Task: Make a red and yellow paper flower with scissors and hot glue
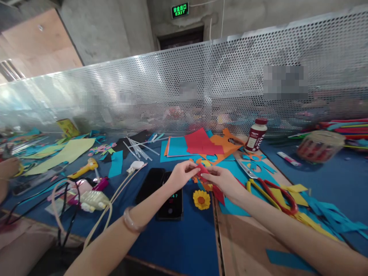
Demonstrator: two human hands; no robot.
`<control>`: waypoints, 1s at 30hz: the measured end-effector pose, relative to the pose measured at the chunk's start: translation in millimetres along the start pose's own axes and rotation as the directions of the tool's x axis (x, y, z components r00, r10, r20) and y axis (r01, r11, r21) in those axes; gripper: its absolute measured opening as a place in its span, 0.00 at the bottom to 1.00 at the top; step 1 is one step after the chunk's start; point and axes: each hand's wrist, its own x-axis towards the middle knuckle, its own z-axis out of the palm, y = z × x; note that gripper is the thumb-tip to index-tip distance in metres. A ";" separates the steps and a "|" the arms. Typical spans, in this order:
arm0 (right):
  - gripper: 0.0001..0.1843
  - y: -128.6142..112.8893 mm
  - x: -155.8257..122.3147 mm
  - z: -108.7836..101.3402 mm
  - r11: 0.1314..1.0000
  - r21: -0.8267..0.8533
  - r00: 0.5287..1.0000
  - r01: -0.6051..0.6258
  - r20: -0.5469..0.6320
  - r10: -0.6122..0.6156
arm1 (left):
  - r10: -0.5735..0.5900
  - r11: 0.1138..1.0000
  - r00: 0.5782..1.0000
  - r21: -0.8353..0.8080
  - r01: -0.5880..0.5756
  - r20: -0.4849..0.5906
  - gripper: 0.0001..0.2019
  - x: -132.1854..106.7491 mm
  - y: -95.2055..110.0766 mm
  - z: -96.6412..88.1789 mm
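Between the fingertips of both hands is a small piece of red paper [202,171], held up over the table. My left hand [181,174] pinches its left side, and my right hand [220,179] grips it from the right. Just below them a yellow paper flower [201,200] with a brown centre lies on the blue surface. Orange paper scraps show behind the fingers. Left of the flower lies a phone [170,205] with its screen lit, partly under my left wrist. To the right are scissors [276,195] with red handles.
Stacked blue, red and orange paper [176,146] lies behind my hands. A dark red bottle [256,135] and a clear round tub [320,146] stand at right. At left are a yellow glue gun [84,168], a power strip with cables [93,200], and another person's hand [8,168]. A perforated metal screen [149,88] closes the back.
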 end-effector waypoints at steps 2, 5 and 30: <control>0.17 -1.1 0.6 -1.1 1.000 -0.002 1.000 -0.001 0.016 0.001 | 0.004 1.000 1.000 0.007 -0.004 -0.008 0.13 -0.4 0.8 0.0; 0.17 -1.5 1.2 -3.2 1.000 0.013 0.999 -0.007 0.044 0.006 | 0.005 1.000 1.000 0.020 -0.004 -0.006 0.13 -1.3 2.5 -0.2; 0.17 -2.5 4.6 -10.7 0.998 -0.050 0.993 0.025 0.116 -0.019 | 0.051 0.992 0.999 0.117 -0.053 0.014 0.15 -1.9 -0.9 1.2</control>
